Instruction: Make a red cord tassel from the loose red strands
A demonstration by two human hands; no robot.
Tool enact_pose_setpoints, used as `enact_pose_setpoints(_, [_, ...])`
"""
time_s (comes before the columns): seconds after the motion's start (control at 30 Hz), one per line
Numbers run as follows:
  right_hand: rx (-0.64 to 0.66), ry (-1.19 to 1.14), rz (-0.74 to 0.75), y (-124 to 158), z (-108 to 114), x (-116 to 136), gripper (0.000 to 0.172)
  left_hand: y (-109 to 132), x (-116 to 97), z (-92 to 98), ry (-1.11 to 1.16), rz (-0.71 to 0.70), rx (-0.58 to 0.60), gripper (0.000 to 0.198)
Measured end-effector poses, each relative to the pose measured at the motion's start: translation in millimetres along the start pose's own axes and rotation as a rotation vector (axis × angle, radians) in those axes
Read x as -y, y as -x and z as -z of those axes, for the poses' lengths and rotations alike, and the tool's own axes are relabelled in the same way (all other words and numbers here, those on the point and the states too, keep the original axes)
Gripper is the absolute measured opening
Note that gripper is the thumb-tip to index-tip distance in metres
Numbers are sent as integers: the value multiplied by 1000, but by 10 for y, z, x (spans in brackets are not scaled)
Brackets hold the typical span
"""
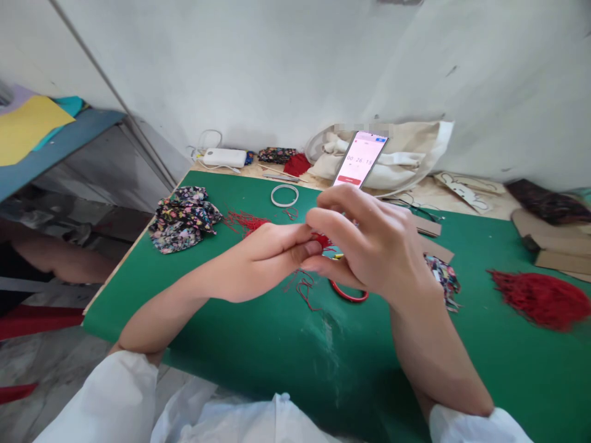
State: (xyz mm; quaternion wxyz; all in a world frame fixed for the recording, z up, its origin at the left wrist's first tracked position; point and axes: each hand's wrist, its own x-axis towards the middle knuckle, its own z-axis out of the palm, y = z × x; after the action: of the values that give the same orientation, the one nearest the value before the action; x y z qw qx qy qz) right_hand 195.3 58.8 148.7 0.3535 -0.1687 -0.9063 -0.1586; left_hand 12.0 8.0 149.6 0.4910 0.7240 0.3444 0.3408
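My left hand (277, 253) is closed in a pinch, with a small bundle of red thread (324, 242) between thumb and fingers. My right hand (376, 237) curls around that bundle, its fingertips meeting those of my left hand; part of its grip is hidden. Both hands are above the green mat (277, 344). Loose dark red thread (306, 294) lies beneath them. Below my right hand show the red handle loops of a tool (351, 294), mostly covered. Behind my left wrist is a pile of red threads (247, 220).
Floral fabric (184, 218) lies left, and a white ring (285, 195) further back. A phone with a running timer (361, 159) leans on a cream cloth bag (415, 144). A large red thread bundle (542, 300) and cardboard (563, 258) are right. Another person's arm (69, 255) shows at left.
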Motion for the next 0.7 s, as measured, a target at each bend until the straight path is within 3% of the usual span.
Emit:
enact_pose_setpoints(0.1, [13,60,42,7,5,-27,50,-5,12,-2,21,48,23,31])
enact_pose_setpoints(0.23, [-66,9,60,19,-53,-9,49,-3,8,2,163,101,85,34])
enact_pose_setpoints(0.5, [-121,-365,-54,-1,-107,50,41,-11,3,13,368,150,121,42])
enact_pose_setpoints(0.6, [-101,-493,-185,-17,-82,99,40,-5,1,2,247,71,70,36])
enact_pose_setpoints(0.7, [-118,-580,-308,-44,-68,151,40,-5,4,-6,-76,-102,-47,27])
